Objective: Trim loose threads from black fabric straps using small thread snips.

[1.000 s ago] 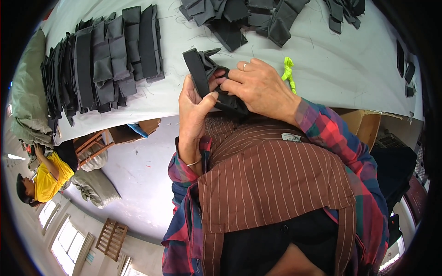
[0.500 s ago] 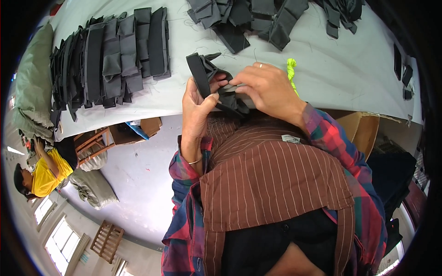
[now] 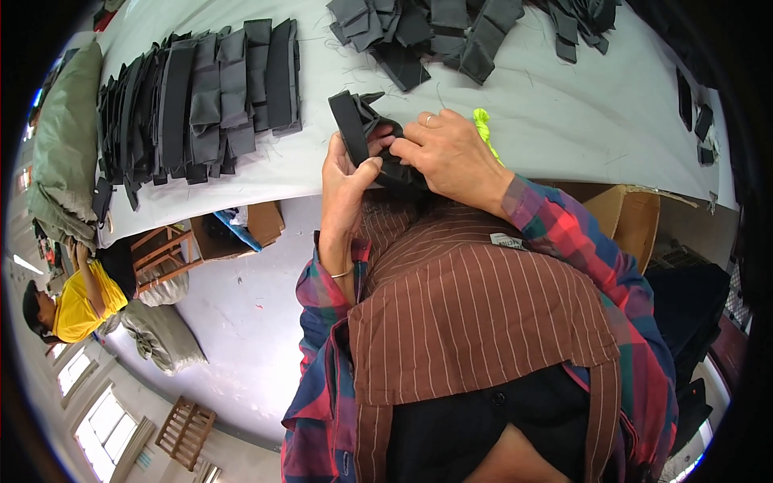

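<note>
Near the table's front edge, my left hand (image 3: 346, 173) grips a dark grey fabric strip (image 3: 348, 125) that is bent over into a loop. Its thumb lies on the near side, and fingers show inside the fold. My right hand (image 3: 455, 153) closes on the right part of the same strip, with thumb and fingertips pressed together at the cloth. The fingertips of both hands nearly meet there. My right hand partly hides the cloth's lower right end, which hangs by the table edge above my striped brown apron (image 3: 483, 322).
A long row of dark grey strips (image 3: 201, 97) lies at left on the white-covered table (image 3: 314, 153). Looser piles (image 3: 427, 40) are at the back. A yellow-green cloth piece (image 3: 483, 129) lies beside my right hand. A person in yellow (image 3: 80, 302) is at far left, near sacks.
My right hand has shifted slightly left and turned, its fingers now more tucked against the cloth. My left hand has barely moved. The whole view has shifted a little.
</note>
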### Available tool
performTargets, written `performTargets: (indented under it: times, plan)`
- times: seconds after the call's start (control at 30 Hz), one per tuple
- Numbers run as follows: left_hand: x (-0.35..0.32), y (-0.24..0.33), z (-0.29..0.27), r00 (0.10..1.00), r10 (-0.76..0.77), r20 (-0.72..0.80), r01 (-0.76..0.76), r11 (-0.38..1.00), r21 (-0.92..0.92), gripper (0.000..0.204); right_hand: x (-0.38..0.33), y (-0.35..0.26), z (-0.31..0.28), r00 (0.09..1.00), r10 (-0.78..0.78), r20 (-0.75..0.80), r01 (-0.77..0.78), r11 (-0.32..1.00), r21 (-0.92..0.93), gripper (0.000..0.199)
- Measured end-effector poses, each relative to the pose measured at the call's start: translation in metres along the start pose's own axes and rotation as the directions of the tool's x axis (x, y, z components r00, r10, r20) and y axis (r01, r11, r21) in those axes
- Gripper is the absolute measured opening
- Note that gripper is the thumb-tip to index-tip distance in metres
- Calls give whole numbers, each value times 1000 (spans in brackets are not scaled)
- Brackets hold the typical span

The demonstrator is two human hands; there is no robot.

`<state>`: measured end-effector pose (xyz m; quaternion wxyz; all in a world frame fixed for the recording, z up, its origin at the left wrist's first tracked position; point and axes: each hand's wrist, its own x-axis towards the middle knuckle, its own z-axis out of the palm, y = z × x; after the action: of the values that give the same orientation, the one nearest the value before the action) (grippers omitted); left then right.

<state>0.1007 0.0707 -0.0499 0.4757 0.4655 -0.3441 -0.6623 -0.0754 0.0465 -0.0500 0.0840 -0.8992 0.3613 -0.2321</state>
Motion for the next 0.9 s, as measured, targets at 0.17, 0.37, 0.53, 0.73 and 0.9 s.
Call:
performTargets:
  times: [0.17,0.37,0.53,0.73,0.9]
  plan:
    - [-1,-4,-5,1000,-5,19,4,1000,24,55,1,-2,1,1000,3,-1,-3,1000,8,7]
    - [0,0,-1,1000,-14,14,14,999,-41,50,1,-1,1,999,35,0,-35,999,9,7]
    - [1,1,-1,1000,-18,13,19,998,-53,50,2,-1,4,1000,21,-12,-21,1000,8,8]
    - [2,-2,-5,999,-38,7,39,999,-36,49,4,-4,6,999,19,25,-20,999,36,13]
    - [1,-2,-4,999,-43,0,43,998,-43,49,3,-2,9,1000,19,16,-20,998,61,13]
